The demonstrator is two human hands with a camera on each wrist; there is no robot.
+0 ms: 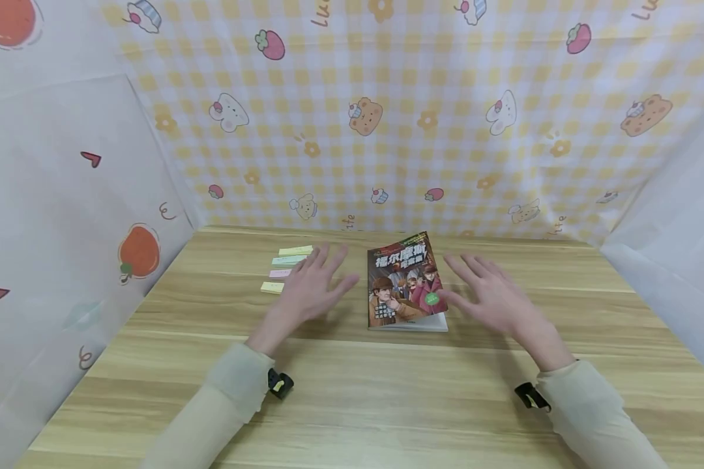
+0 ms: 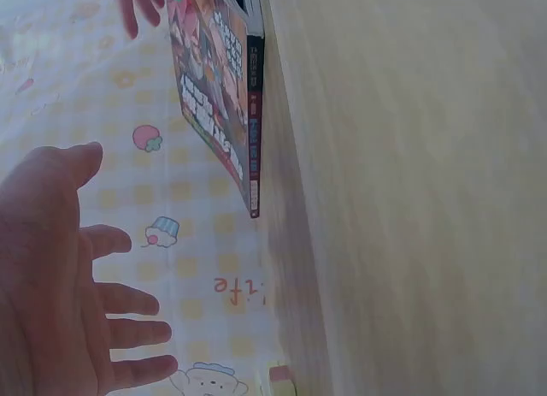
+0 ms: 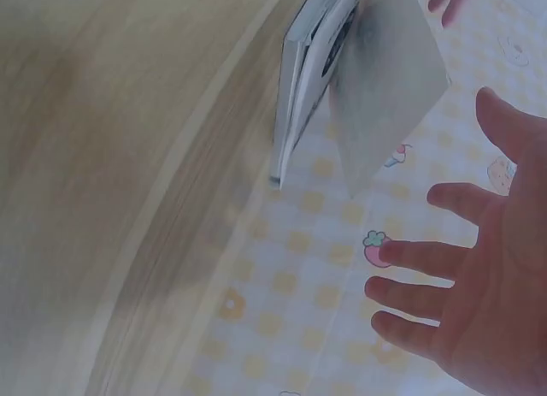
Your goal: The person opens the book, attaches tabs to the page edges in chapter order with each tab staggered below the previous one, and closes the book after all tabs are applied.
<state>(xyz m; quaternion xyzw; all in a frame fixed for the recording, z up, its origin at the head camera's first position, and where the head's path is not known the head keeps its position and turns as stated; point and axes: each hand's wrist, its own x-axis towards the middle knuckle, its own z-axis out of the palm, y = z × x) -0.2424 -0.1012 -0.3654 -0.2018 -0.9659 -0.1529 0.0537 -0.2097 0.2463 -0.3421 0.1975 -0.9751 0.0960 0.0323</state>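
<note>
A paperback book (image 1: 407, 283) with a comic-style cover lies shut on the wooden table (image 1: 352, 391), also seen edge-on as the book (image 2: 224, 97) and from its page side as the book (image 3: 342, 79). My left hand (image 1: 313, 283) hovers just left of it, fingers spread and straight, holding nothing; the left hand (image 2: 68, 285) shows an open palm. My right hand (image 1: 493, 293) hovers just right of the book, fingers spread; the right hand (image 3: 479, 276) is open too. Neither hand touches the book.
Several pastel sticky-note strips (image 1: 287, 267) lie in a column left of the book, partly behind my left hand. Patterned cloth walls (image 1: 387, 117) close in the table at the back and both sides.
</note>
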